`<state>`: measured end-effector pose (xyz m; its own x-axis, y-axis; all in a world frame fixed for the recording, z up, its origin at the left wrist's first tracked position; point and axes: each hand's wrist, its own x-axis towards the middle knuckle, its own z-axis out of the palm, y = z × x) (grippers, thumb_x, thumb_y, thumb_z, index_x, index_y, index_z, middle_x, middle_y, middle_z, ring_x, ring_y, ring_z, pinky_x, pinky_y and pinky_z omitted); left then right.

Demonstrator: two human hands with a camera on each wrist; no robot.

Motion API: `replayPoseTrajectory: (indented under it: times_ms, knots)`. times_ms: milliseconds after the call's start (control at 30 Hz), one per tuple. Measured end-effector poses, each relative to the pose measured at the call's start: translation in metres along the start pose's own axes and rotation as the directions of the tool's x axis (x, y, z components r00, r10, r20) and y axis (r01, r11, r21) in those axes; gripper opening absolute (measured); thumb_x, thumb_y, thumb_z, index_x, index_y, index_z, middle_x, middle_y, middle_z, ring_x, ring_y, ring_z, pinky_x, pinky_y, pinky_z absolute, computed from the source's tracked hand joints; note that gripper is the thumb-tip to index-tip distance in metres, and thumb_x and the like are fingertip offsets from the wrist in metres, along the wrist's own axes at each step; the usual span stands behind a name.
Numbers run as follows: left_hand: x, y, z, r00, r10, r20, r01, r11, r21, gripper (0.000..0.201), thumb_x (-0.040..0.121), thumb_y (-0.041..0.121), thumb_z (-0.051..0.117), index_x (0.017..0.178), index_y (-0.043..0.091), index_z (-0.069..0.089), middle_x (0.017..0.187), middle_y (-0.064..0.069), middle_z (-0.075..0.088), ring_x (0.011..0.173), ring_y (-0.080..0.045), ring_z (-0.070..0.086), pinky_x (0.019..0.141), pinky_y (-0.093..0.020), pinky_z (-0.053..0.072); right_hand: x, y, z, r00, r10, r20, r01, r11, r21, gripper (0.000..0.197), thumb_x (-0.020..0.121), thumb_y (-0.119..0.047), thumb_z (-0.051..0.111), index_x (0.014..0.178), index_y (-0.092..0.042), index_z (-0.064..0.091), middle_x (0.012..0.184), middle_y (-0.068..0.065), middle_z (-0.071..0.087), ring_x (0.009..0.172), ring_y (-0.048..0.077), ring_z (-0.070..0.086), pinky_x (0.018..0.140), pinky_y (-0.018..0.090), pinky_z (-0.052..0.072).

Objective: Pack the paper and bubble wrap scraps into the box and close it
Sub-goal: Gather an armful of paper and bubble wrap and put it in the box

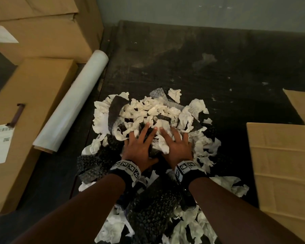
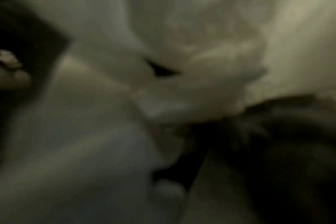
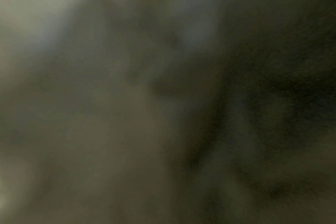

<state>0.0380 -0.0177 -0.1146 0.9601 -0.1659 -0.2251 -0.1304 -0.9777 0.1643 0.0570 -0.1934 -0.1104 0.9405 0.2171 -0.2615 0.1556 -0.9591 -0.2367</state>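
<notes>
A heap of crumpled white paper scraps (image 1: pixel 153 110) mixed with dark bubble wrap pieces (image 1: pixel 153 215) lies on the black floor in the head view. My left hand (image 1: pixel 139 143) and right hand (image 1: pixel 174 143) lie side by side, palms down, fingers spread and fairly straight on the near side of the heap. The open cardboard box (image 1: pixel 285 166) stands at the right edge, its flaps spread out. The left wrist view is a blur of pale paper (image 2: pixel 182 91); the right wrist view is too blurred to read.
A roll of clear film (image 1: pixel 74 103) lies diagonally left of the heap. Closed cardboard boxes (image 1: pixel 28 117) stand along the left side and back left. A grey wall (image 1: pixel 201 11) bounds the far side. More scraps trail towards me between my forearms.
</notes>
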Motion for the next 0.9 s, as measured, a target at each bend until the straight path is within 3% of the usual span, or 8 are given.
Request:
replayPoseTrajectory:
  times_ms: [233, 333, 467, 600, 633, 700, 767, 900]
  knots:
    - [-0.003, -0.005, 0.010, 0.996, 0.012, -0.085, -0.022, 0.992, -0.123, 0.101, 0.084, 0.065, 0.059, 0.159, 0.040, -0.004, 0.167, 0.011, -0.011, 0.134, -0.041, 0.019, 0.112, -0.054, 0.033, 0.002, -0.006, 0.000, 0.998, -0.034, -0.053, 0.037, 0.998, 0.048, 0.087, 0.086, -0.046, 0.069, 0.157, -0.040, 0.020, 0.162, 0.008, 0.027, 0.135, 0.043, 0.032, 0.102, 0.056, 0.044]
    - [-0.004, -0.006, 0.004, 0.994, 0.008, -0.105, -0.024, 0.988, -0.155, 0.103, 0.085, 0.056, 0.065, 0.159, 0.040, -0.005, 0.167, 0.011, -0.008, 0.138, -0.047, 0.021, 0.116, -0.057, 0.031, -0.001, -0.009, -0.007, 0.990, -0.075, -0.119, 0.086, 0.992, 0.092, 0.085, 0.083, -0.039, 0.072, 0.156, -0.035, 0.030, 0.155, 0.013, 0.039, 0.128, 0.046, 0.040, 0.096, 0.059, 0.048]
    - [-0.007, -0.008, -0.018, 0.983, 0.022, -0.184, -0.056, 0.982, -0.181, 0.105, 0.083, 0.050, 0.070, 0.160, 0.038, 0.000, 0.168, 0.008, -0.002, 0.143, -0.048, 0.021, 0.120, -0.057, 0.021, -0.007, -0.016, -0.039, 0.994, -0.094, -0.054, 0.097, 0.993, 0.068, 0.087, 0.081, -0.058, 0.043, 0.159, -0.040, 0.009, 0.164, 0.007, 0.019, 0.142, 0.041, 0.022, 0.112, 0.054, 0.033]
    - [-0.013, -0.008, -0.054, 0.949, 0.104, -0.297, -0.163, 0.969, -0.183, 0.094, 0.083, 0.062, 0.048, 0.162, 0.029, 0.009, 0.169, 0.000, 0.005, 0.147, -0.035, 0.024, 0.120, -0.048, 0.002, -0.018, -0.030, -0.073, 0.988, -0.096, -0.121, 0.107, 0.990, 0.088, 0.094, 0.070, -0.067, 0.021, 0.159, -0.041, 0.006, 0.164, 0.007, 0.017, 0.141, 0.041, 0.022, 0.113, 0.054, 0.031]
    - [-0.016, -0.007, -0.065, 0.940, 0.109, -0.322, -0.176, 0.966, -0.188, 0.093, 0.083, 0.063, 0.047, 0.162, 0.027, 0.012, 0.169, -0.001, 0.007, 0.146, -0.033, 0.023, 0.120, -0.048, 0.004, -0.020, -0.033, -0.081, 0.985, -0.098, -0.143, 0.111, 0.990, 0.088, 0.091, 0.072, -0.065, 0.023, 0.159, -0.041, 0.008, 0.164, 0.007, 0.019, 0.139, 0.042, 0.024, 0.113, 0.054, 0.032]
    - [-0.022, -0.003, -0.087, 0.923, 0.112, -0.367, -0.195, 0.961, -0.197, 0.092, 0.084, 0.060, 0.053, 0.161, 0.026, 0.017, 0.168, -0.002, 0.011, 0.140, -0.032, 0.022, 0.120, -0.053, 0.012, -0.026, -0.037, -0.099, 0.977, -0.108, -0.182, 0.123, 0.990, 0.073, 0.086, 0.084, -0.052, 0.048, 0.159, -0.039, 0.009, 0.163, 0.008, 0.020, 0.139, 0.043, 0.025, 0.112, 0.054, 0.032]
    - [-0.028, 0.002, -0.109, 0.919, 0.109, -0.379, -0.199, 0.957, -0.209, 0.092, 0.084, 0.062, 0.052, 0.161, 0.030, 0.014, 0.168, 0.003, 0.008, 0.140, -0.037, 0.023, 0.119, -0.057, 0.018, -0.033, -0.042, -0.119, 0.968, -0.123, -0.218, 0.141, 0.988, 0.070, 0.089, 0.087, -0.041, 0.060, 0.159, -0.039, 0.008, 0.164, 0.007, 0.019, 0.140, 0.041, 0.025, 0.113, 0.054, 0.030]
    - [-0.033, 0.011, -0.151, 0.898, 0.141, -0.416, -0.240, 0.951, -0.195, 0.091, 0.083, 0.071, 0.043, 0.161, 0.036, 0.010, 0.168, 0.008, 0.004, 0.145, -0.038, 0.027, 0.121, -0.055, 0.018, -0.051, -0.049, -0.164, 0.959, -0.120, -0.257, 0.144, 0.987, 0.075, 0.087, 0.078, -0.056, 0.032, 0.159, -0.040, 0.005, 0.165, 0.005, 0.014, 0.143, 0.041, 0.021, 0.117, 0.054, 0.024]
